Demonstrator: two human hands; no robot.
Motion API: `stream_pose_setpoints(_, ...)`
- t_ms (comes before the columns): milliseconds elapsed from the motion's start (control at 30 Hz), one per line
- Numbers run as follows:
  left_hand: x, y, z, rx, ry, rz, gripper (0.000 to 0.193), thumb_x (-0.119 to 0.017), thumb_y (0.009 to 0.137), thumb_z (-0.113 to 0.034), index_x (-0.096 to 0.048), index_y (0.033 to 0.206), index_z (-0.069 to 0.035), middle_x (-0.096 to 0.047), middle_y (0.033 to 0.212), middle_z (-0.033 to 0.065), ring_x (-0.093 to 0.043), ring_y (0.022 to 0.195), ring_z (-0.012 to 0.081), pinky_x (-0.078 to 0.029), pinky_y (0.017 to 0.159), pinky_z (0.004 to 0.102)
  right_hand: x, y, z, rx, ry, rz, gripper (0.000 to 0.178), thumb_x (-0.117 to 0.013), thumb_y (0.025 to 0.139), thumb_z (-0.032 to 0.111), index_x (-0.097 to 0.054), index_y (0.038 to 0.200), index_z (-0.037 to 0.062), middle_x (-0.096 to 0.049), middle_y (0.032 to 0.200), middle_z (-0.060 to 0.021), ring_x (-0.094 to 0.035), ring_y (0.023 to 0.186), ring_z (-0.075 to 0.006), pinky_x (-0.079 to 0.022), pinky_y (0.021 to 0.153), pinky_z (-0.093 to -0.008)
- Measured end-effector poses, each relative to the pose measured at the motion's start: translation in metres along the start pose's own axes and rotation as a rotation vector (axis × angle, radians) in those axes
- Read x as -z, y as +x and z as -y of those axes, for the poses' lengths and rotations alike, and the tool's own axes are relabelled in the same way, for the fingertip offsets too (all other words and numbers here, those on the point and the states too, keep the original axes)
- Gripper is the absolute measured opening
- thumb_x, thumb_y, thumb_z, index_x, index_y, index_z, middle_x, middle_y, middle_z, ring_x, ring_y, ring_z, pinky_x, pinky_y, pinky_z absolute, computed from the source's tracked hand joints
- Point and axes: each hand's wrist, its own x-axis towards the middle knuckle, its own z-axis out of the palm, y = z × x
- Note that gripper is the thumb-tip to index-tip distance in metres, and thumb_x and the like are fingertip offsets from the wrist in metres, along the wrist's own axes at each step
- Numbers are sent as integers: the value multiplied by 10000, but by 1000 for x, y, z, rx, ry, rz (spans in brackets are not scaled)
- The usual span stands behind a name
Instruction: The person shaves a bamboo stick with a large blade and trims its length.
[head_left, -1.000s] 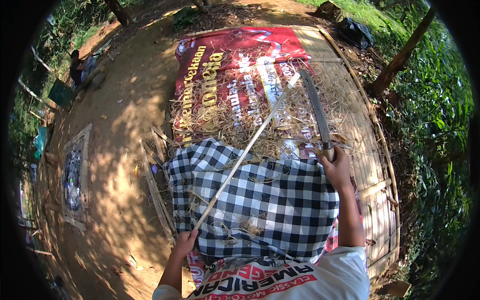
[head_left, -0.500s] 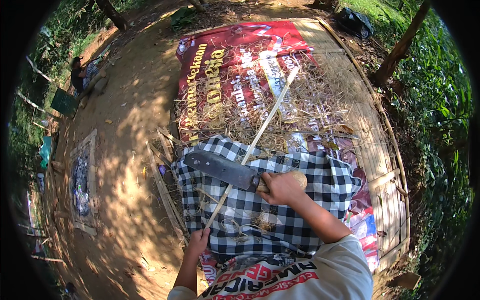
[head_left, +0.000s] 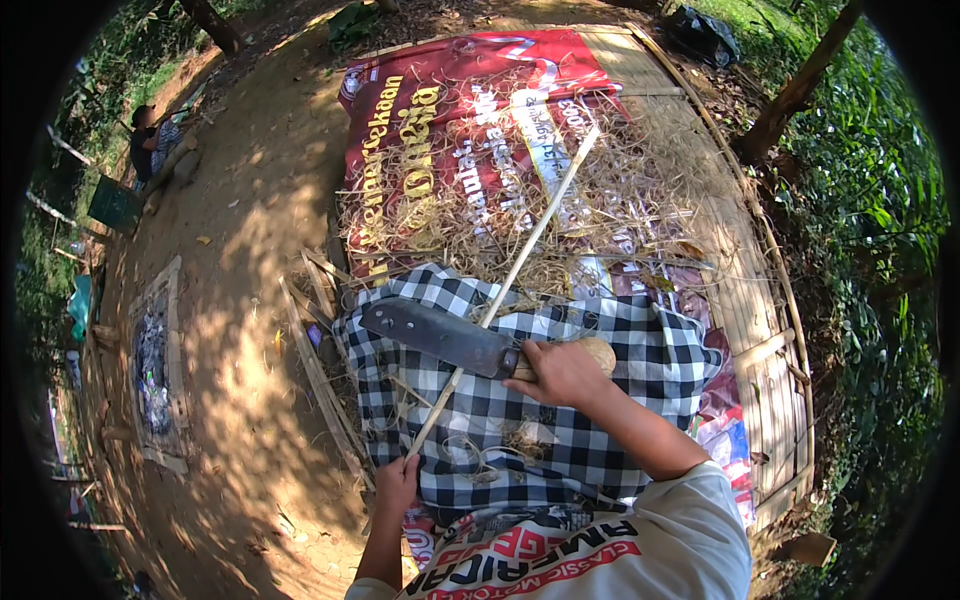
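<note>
Head view: right hand (head_left: 562, 372) fingers grip knife (head_left: 440, 338) across stick (head_left: 505, 285); left hand (head_left: 396, 487) fingers hold its end. Shaving underway; next stroke needs steady angle.

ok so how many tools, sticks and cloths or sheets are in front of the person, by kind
Long pale bamboo stick, lower end held in the left hand: 1
Broad dark steel blade with a wooden handle, gripped by the right hand: 1
Black-and-white checked cloth over the lap: 1
Red printed banner sheet under the dry straw: 1
Total: 4
</note>
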Motion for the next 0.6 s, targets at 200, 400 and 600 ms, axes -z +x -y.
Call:
stream_pose_setpoints(200, 0, -5, -7, 0, 29, -37, 414, -579, 941, -334, -586, 706, 6, -546, 583, 236, -565, 586, 447, -423, 508, 472, -11, 8, 1, 57, -28, 25, 595, -557, 865, 589, -546, 940, -1, -631, 694, -162, -622, 570, -358, -500, 531, -449)
stream_pose_setpoints(400, 1, -9, -18, 31, 111, -70, 410, -570, 945, -348, -599, 718, -8, -558, 584, 232, -570, 580, 443, -425, 512, 484, -18, 20, -21, 146, -111, 41, 626, -506, 876, 625, -562, 927, 4, -625, 676, -167, -623, 571, -350, -501, 535, -436)
stream_pose_setpoints(600, 1, -11, -24, 7, 204, -108, 413, -559, 944, -378, -617, 731, -28, -570, 568, 204, -578, 554, 427, -436, 518, 492, 12, 29, -84, -97, -100, -38, 609, -520, 878, 614, -561, 912, 8, -606, 584, -172, -629, 560, -361, -495, 527, -457)
